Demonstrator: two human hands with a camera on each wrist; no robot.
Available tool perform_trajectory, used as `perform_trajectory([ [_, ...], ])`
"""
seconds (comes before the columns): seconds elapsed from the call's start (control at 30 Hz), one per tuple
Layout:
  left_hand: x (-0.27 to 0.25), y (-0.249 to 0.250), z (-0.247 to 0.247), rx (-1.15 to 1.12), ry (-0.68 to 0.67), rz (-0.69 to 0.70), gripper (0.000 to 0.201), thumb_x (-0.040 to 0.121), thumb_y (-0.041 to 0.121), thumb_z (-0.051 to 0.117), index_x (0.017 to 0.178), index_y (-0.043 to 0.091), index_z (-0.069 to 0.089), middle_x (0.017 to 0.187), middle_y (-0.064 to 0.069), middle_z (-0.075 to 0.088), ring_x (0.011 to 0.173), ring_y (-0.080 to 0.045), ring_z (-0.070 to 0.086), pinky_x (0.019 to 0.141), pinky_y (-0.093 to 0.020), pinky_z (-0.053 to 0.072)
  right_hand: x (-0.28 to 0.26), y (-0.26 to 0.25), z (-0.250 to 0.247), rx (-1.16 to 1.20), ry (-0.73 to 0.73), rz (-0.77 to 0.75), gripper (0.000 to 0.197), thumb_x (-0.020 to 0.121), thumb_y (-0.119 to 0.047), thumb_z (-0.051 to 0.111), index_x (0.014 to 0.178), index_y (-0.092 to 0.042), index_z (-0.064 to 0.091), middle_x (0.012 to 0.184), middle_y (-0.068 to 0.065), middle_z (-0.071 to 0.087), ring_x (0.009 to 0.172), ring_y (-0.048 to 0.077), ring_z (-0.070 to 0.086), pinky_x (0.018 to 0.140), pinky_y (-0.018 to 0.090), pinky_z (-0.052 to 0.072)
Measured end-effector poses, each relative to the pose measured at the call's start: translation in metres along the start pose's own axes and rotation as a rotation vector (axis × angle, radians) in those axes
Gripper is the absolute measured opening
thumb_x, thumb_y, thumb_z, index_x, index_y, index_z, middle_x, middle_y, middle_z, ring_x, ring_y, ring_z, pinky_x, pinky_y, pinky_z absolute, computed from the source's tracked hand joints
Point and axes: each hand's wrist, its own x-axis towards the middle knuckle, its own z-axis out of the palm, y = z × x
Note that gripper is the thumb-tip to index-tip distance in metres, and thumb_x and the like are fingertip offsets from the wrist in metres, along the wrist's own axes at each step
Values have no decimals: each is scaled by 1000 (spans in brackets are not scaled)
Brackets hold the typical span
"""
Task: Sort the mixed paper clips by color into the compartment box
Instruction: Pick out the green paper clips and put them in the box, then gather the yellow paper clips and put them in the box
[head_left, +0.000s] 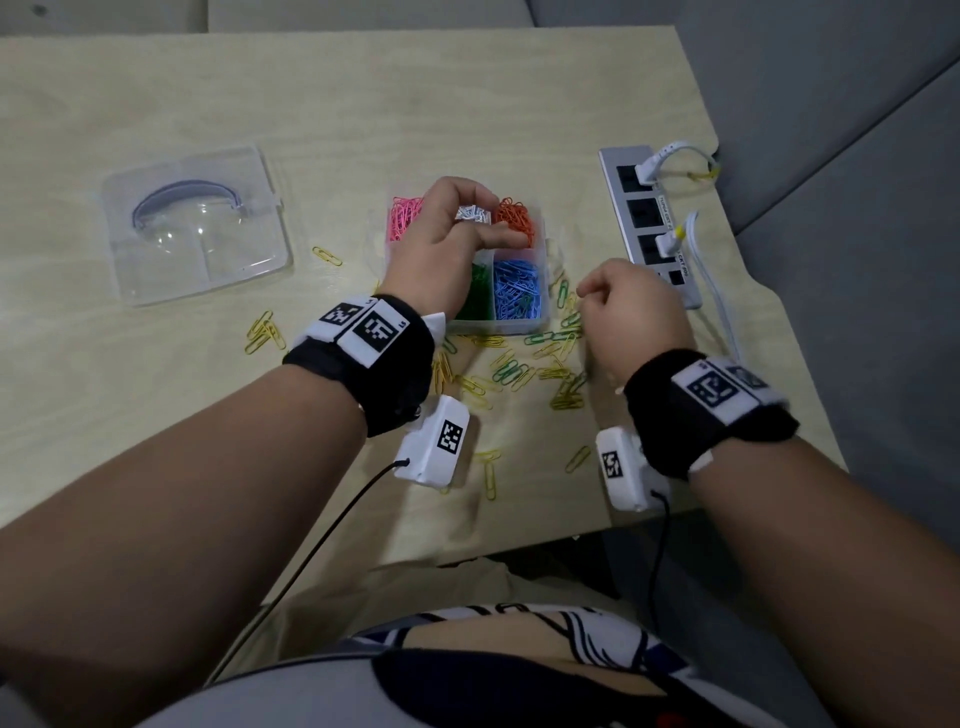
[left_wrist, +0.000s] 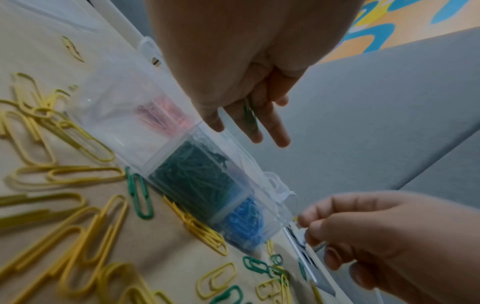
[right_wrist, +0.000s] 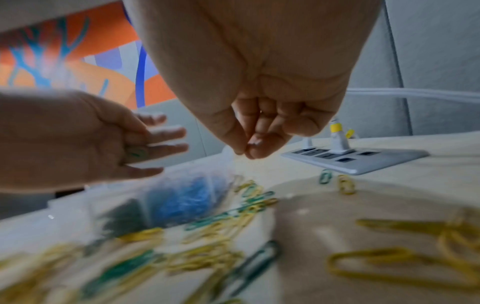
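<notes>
Pale wood tabletop (head_left: 156, 104) carries a clear compartment box (head_left: 498, 325) at its middle, with pink, silver, orange, green and blue clips already sorted into its cells. Loose yellow and green paper clips (head_left: 511, 371) lie scattered just in front of the box and beside its right wall. The left hand (head_left: 447, 234) hovers above the box with straight fingers (left_wrist: 276, 131), a green clip (left_wrist: 249, 115) tucked between two of them. The right hand (head_left: 631, 322), just right of the box, has its fingers curled with thumb and forefinger pinched; whether they hold a clip I cannot tell. The green clip sits loosely, so it could slip out over the wrong cell, probably the blue one beside the green.
</notes>
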Motion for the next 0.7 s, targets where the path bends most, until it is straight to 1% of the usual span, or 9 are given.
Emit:
perform_trajectory([
  [0.17, -3, 2, 1, -14, -99, 8, 22, 91, 3, 50, 109, 15, 49, 111, -2, 67, 88, 22, 57, 68, 2, 40, 25, 2, 11, -190, -130, -30, 26, 97, -27, 51, 116, -17, 66, 116, 9, 63, 102, 27, 59, 80, 32, 45],
  [0.27, -3, 3, 0, -12, -109, 13, 21, 93, 8, 55, 112, 13, 49, 107, 7, 61, 82, 25, 56, 65, -2, 42, 31, -4, 20, -236, -116, -30, 30, 95, -33, 57, 117, -15, 62, 116, 10, 57, 102, 29, 57, 77, 32, 41],
  [0.33, -4, 7, -5, 33, -136, 27, 22, 94, 2, 46, 112, 14, 46, 110, 7, 61, 85, 25, 55, 65, -1, 41, 36, -6, 24, -307, -112, -39, 24, 95, -27, 56, 112, -12, 65, 111, 11, 57, 96, 30, 58, 73, 31, 40],
  [0.43, -4, 7, -19, 172, -85, 109, 35, 86, -5, 37, 108, 20, 48, 112, 3, 67, 104, 7, 58, 85, -12, 44, 38, -7, 26, -389, -115, -50, 19, 94, -20, 53, 101, -10, 67, 99, 12, 59, 80, 30, 54, 67, 32, 39],
  [0.5, -2, 0, -32, 508, -18, 203, 33, 85, 3, 45, 108, 24, 55, 117, 4, 64, 117, -7, 54, 103, -32, 41, 38, -8, 24, -416, -114, -28, 20, 94, -22, 52, 97, -10, 66, 93, 10, 57, 76, 29, 50, 65, 32, 37],
  [0.53, 0, -6, -39, 751, -12, 232, 30, 86, 11, 50, 112, 25, 57, 126, 3, 59, 127, -14, 46, 110, -42, 35, 38, -9, 21, -412, -107, -8, 21, 94, -23, 51, 99, -10, 66, 94, 10, 57, 77, 29, 51, 65, 32, 37],
  [0.57, -1, -11, -44, 972, -41, 223, 34, 86, 23, 56, 120, 27, 55, 139, 0, 50, 139, -20, 32, 115, -51, 24, 37, -9, 18, -383, -94, 16, 22, 94, -23, 50, 101, -9, 65, 98, 11, 59, 80, 30, 53, 65, 32, 37],
  [0.63, -4, -20, -51, 1223, -164, 134, 65, 82, 50, 62, 140, 31, 39, 159, -2, 17, 148, -23, 2, 115, -58, 4, 35, -11, 10, -279, -24, 44, 22, 94, -24, 49, 102, -11, 64, 106, 11, 60, 83, 29, 55, 65, 32, 38],
  [0.7, -6, -27, -53, 1293, -232, 105, 89, 78, 66, 57, 150, 28, 20, 162, -1, -5, 147, -23, -13, 114, -57, 1, 30, -17, 3, -179, 57, 0, 17, 94, -24, 50, 97, -13, 63, 105, 8, 57, 79, 25, 51, 65, 30, 38],
])
